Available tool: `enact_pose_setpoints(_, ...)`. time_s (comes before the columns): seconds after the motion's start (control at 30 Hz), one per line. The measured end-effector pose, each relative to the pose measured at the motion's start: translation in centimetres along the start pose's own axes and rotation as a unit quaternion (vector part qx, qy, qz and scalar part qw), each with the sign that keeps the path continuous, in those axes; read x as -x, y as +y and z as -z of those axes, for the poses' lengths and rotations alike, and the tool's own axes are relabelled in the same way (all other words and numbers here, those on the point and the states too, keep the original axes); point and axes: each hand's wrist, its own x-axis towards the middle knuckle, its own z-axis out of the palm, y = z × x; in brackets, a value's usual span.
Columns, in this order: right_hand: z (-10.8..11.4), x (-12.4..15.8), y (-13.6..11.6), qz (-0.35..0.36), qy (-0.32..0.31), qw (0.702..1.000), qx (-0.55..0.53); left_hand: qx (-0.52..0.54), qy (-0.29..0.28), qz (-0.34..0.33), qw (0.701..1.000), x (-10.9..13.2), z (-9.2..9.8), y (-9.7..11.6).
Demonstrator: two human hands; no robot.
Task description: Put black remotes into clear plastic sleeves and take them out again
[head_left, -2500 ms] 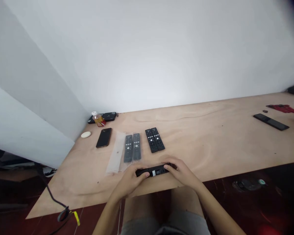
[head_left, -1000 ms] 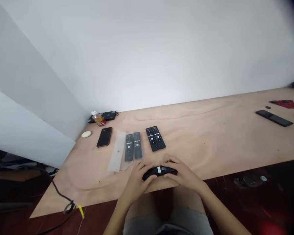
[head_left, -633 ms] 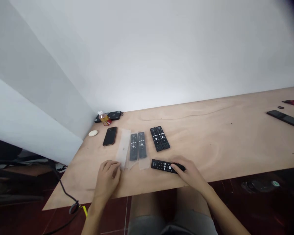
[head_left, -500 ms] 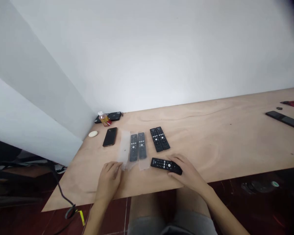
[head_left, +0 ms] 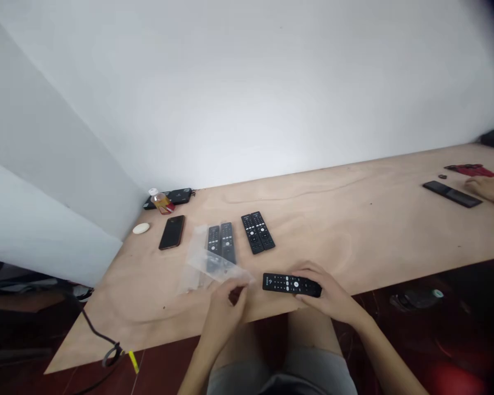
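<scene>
Between the fingers and thumb of my right hand [head_left: 329, 293] is a black remote control [head_left: 286, 282], its white and dark buttons facing up near the table's front edge. My left hand [head_left: 226, 304] pinches the corner of a translucent plastic sleeve [head_left: 214, 262], which stretches slantwise over two remotes in their own sleeves. The upper parts of these sleeved remotes [head_left: 228, 236] show; the plastic veils their lower parts. Behind the held remote, two bare black remotes [head_left: 257, 232] lie side by side.
A phone [head_left: 172, 232], a round cream lid [head_left: 141, 228], a drink bottle [head_left: 161, 202] and black boxes [head_left: 179, 196] lie left on the wooden table [head_left: 333, 219]. At far right, another person's hand [head_left: 492, 189] rests beside a dark phone-like device [head_left: 452, 194] and a red item [head_left: 477, 170].
My left hand has moved right, drawing the plastic sleeve's corner off the table and across the sleeved remotes. My right hand still holds the remote. Another person's hand has appeared at far right.
</scene>
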Motion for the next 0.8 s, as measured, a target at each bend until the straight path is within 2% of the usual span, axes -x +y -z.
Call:
enact_pose_setpoints(0.1,0.4,0.3,-0.3,-0.002,-0.010,1.000,-0.024,0.021,-0.015,0.015,1.000,0.0,-0.8,0.1)
enact_pose_setpoints(0.2,-0.1,0.1,-0.5,-0.004,-0.022,0.999,-0.027,0.025,-0.014,0.013,1.000,0.2,-1.3,0.1)
enact_pose_setpoints(0.37,-1.5,-0.5,-0.4,0.004,-0.013,1.000,0.017,0.048,0.019,0.006,0.999,0.7,-2.0,0.3)
enact_pose_setpoints(0.53,-1.5,-0.6,-0.5,0.014,-0.010,1.000,0.013,0.023,0.028,-0.024,0.999,0.7,-2.0,0.5)
enact_pose_setpoints(0.7,-1.4,-0.5,-0.6,0.008,-0.033,0.999,-0.006,0.019,0.028,0.002,0.999,0.6,-1.9,-0.3)
enact_pose_setpoints(0.8,-1.6,-0.6,-0.4,0.007,-0.022,1.000,0.009,0.019,0.017,0.008,1.000,0.7,-1.9,-0.7)
